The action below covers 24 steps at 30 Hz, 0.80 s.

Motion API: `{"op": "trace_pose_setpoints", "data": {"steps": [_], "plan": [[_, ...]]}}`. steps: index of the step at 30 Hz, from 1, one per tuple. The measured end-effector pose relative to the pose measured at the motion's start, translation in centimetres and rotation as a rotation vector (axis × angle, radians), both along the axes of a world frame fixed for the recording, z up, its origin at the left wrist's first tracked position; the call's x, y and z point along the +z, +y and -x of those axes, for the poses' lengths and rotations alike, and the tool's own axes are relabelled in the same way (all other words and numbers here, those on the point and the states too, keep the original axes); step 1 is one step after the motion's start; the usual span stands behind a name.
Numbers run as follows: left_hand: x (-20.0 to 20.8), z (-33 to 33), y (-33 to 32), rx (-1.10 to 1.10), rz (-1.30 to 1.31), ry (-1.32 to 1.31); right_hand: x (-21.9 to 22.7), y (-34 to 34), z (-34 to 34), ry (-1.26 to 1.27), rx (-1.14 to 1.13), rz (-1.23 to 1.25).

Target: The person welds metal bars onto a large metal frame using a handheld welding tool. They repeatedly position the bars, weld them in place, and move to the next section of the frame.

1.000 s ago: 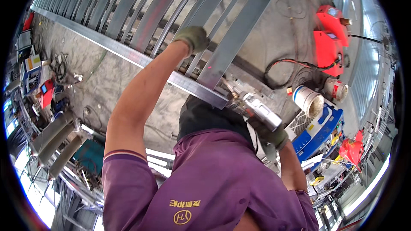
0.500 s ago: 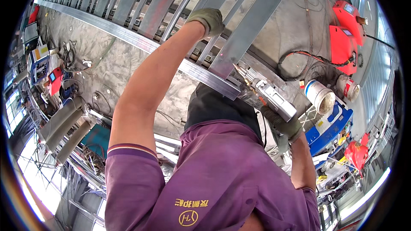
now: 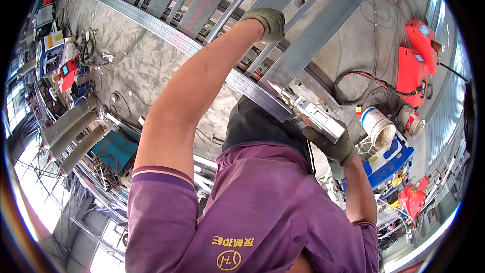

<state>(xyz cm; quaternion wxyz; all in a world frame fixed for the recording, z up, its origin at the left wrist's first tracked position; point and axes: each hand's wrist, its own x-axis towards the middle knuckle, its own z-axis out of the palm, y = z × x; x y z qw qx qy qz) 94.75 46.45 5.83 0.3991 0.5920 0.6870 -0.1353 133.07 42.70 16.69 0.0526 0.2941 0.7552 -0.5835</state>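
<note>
With right hand, gripping silver tool near wide bar. With left hand, well apart, resting over narrow bar; can't tell whether clamped.

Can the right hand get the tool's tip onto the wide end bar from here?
Probably yes: the right hand holds the silver handheld tool, tip pointing at the wide end bar, nothing visible between; whether they touch is unclear.

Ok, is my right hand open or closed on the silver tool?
Closed: the right hand shows on both sides of the silver tool, curled around its rear.
</note>
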Motion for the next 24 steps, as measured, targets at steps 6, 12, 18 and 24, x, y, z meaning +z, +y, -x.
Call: {"op": "trace_pose_setpoints", "data": {"steps": [6, 12, 18, 24], "plan": [[-1.4, 0.2, 0.5, -0.053, -0.008, -0.024, -0.6, 0.9, 1.4, -0.003, 0.017, 0.064], [-0.8, 0.5, 0.9, -0.071, 0.062, -0.048, -0.8, 2.4, 3.5, -0.046, 0.106, 0.088], [-1.1, 0.6, 1.1, -0.056, 0.059, -0.088, -1.4, 3.4, 6.3, -0.023, 0.098, 0.186], [0.3, 0.6, 0.8, -0.036, 0.058, -0.082, -1.9, 4.4, 7.7, -0.080, 0.107, 0.280]]}}
